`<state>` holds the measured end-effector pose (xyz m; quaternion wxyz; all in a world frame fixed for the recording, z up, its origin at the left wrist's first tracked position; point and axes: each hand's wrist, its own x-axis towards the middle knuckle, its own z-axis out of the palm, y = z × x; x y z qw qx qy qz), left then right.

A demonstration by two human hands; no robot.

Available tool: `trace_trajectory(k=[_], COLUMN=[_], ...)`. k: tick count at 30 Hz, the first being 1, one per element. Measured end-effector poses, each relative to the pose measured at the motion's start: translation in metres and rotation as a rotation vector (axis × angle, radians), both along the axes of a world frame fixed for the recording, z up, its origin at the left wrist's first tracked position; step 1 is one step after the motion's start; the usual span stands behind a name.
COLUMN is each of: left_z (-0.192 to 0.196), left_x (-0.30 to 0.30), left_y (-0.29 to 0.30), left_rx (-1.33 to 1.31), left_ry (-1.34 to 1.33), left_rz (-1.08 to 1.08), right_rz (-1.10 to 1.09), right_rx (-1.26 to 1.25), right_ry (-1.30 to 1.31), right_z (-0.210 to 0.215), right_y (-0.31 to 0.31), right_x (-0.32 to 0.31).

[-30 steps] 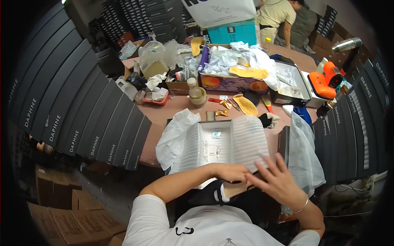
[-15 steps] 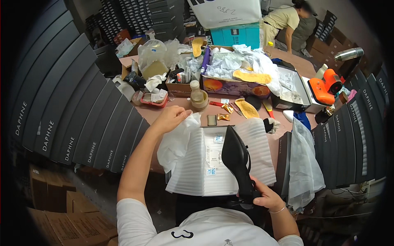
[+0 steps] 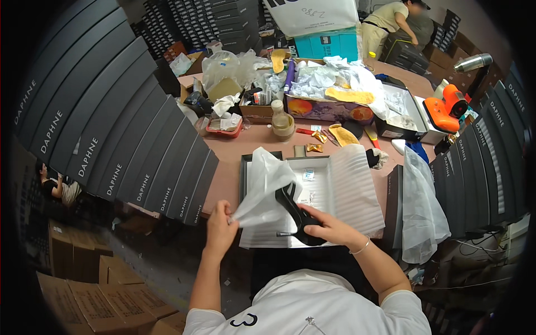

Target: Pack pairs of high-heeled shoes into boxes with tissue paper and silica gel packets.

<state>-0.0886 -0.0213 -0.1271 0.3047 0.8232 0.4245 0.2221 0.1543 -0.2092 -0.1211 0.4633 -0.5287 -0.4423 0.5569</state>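
Note:
My right hand (image 3: 333, 228) is closed around the heel end of a black high-heeled shoe (image 3: 301, 224), its thin heel pointing left. The toe end of the shoe is hidden behind or inside a thin white translucent sheet or bag (image 3: 258, 192); I cannot tell which. With fingers pinched, my left hand (image 3: 221, 229) grips the lower left corner of that bag and pulls it taut. Under both lies an open shoe box (image 3: 244, 180), lined with a white ribbed foam sheet (image 3: 357, 192). A small packet (image 3: 308, 175) lies inside the box.
Tall stacks of dark grey shoe boxes (image 3: 134, 145) lean in on the left and right. Behind stand a glue bottle (image 3: 281, 120), a carton of crumpled paper (image 3: 329, 108) and an orange tool (image 3: 441, 117). A translucent bag (image 3: 421, 212) hangs at the right. Another person (image 3: 391, 22) bends at the back.
My left hand has come down and nearer, drawing the white bag over the box. My right hand has moved up and left with the shoe, whose toe has gone out of sight at the bag.

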Motion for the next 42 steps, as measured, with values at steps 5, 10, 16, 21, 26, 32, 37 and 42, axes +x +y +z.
trace_trajectory(k=[5,10,16,21,26,32,37,42], left_z=[0.006,0.04,0.039,0.063,0.086,0.059,0.016,0.015], left_x=[0.038,0.069,0.076,0.07,0.043,0.051,0.039,0.019], left_y=[-0.011,-0.004,-0.004,-0.027,-0.088,-0.105,-0.133,-0.116], left_rx=[0.434,-0.152,0.176,0.007,0.447,0.433,0.259,-0.041], left_ry=[0.039,-0.312,-0.134,-0.243,-0.432,-0.669,-0.57,-0.68], left_rz=[-0.35,-0.261,-0.399,-0.393,-0.629,-0.51,-0.871,-0.509], right_rz=[0.203,0.077,0.085,0.167,-0.243,-0.38,-0.37,-0.472], right_rx=[-0.021,0.064,0.044,0.118,-0.121,0.272,0.158,0.177], right_ry=[-0.057,0.583,1.141,1.072,0.889,0.456,-0.203,-0.803], right_z=[-0.008,-0.031,-0.059,-0.036,0.032,-0.047,0.01,-0.008], right_y=[-0.005,-0.009,-0.025,-0.018,-0.012,0.031,0.043,0.038], right_x=[-0.018,-0.02,-0.024,-0.024,-0.052,-0.082,-0.066,-0.072])
